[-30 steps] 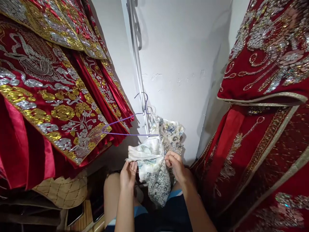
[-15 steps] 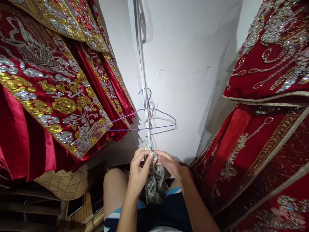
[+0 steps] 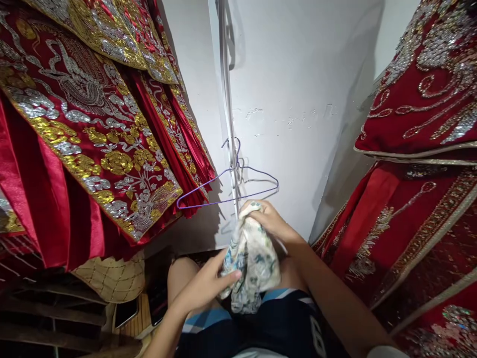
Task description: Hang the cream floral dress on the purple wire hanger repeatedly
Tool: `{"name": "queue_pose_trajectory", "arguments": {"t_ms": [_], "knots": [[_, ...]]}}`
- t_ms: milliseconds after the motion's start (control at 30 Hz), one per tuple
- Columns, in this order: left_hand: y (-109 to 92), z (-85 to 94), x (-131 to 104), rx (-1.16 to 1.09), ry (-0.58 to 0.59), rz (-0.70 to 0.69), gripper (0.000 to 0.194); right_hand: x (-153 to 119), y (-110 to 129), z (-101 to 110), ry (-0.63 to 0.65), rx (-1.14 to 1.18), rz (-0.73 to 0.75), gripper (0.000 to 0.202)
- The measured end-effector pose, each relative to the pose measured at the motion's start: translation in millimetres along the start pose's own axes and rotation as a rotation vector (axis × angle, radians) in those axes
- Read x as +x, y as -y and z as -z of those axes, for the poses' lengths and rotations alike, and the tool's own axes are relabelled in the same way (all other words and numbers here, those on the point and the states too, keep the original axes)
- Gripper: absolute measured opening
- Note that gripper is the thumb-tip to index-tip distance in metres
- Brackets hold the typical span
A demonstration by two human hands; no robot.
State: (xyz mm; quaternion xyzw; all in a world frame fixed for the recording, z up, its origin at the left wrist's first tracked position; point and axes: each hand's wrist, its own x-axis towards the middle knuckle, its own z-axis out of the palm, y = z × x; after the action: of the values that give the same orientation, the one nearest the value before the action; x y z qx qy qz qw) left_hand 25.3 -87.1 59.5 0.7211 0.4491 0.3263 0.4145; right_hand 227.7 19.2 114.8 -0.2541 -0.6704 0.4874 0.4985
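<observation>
A crumpled, off-white cloth (image 3: 261, 253) with a blue-green and dark print hangs bunched above my lap. Its exact kind of item cannot be made out. My right hand (image 3: 270, 219) grips its gathered top. Lower down on the left side, my left hand (image 3: 212, 281) holds the folds, thumb in front and the other fingers hidden behind the fabric. Just beyond my hands, a bare purple wire hanger (image 3: 223, 201) hangs on a white upright rail (image 3: 225, 94) by the wall.
Heavily embroidered red garments (image 3: 112, 161) hang at the left, and more beaded red garments (image 3: 406, 219) hang close on the right. A pale wall (image 3: 294, 64) stands ahead. Low on the left are a quilted beige item (image 3: 114, 278) and a phone-like dark slab (image 3: 126, 312) on slatted wood.
My right hand has risen with the cloth's gathered top, while my left hand has dropped lower along it. More of the cloth is spread out in front of me. The view has shifted slightly.
</observation>
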Motion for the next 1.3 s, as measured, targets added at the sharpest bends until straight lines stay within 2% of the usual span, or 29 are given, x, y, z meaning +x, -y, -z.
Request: {"name": "queue_pose_trajectory", "arguments": {"t_ms": [67,167,267,367,433,500,600,733,833,1000,1100,1200,1300], "knots": [[3.9,6.8,-10.6,0.19,0.048,0.044,0.029,11.6,3.7,17.0,-0.044,-0.119,0.202,0.02],[5.1,28.8,-20.4,0.508,-0.056,0.162,0.041,30.8,-9.7,31.9,-0.199,-0.258,0.305,0.039],[-0.4,50.4,-23.6,0.757,-0.109,0.307,0.048,48.9,-42.2,25.9,-0.305,-0.281,0.225,0.045],[-4.8,58.5,-25.4,0.926,-0.07,0.435,0.053,57.9,-73.5,10.7,-0.245,-0.267,0.077,0.025],[-1.8,59.6,-27.8,0.969,-0.042,0.513,0.054,54.5,-83.7,6.0,-0.203,-0.273,0.026,0.02],[5.6,62.8,-30.3,0.975,-0.063,0.538,0.048,43.2,-83.1,9.6,-0.191,-0.282,0.03,0.019],[14.8,74.4,-30.0,1.038,-0.16,0.486,0.043,18.6,-67.1,27.1,-0.191,-0.322,0.069,0.018],[2.9,92.2,-17.0,1.06,-0.289,0.498,0.052,-3.8,-36.8,50.1,-0.275,-0.452,0.038,0.028],[-21.2,100.4,-0.5,0.992,-0.457,0.373,0.051,-7.9,-21.1,55.7,-0.296,-0.504,0.035,0.031],[-59.3,102.3,37.9,0.9,-0.74,-0.044,0.038,-10.8,-16.4,44.9,-0.245,-0.408,0.013,0.026],[-68.6,96.7,65.0,0.803,-0.743,-0.258,0.031,-13.3,-20.2,34.6,-0.152,-0.316,0.039,0.02],[-63.4,92.0,85.0,0.757,-0.698,-0.401,0.029,-17.7,-22.1,31.8,-0.097,-0.337,0.069,0.007],[-50.8,94.0,91.6,0.771,-0.723,-0.397,0.025,-26.4,-19.1,40.8,-0.077,-0.418,0.056,0.041]]}}
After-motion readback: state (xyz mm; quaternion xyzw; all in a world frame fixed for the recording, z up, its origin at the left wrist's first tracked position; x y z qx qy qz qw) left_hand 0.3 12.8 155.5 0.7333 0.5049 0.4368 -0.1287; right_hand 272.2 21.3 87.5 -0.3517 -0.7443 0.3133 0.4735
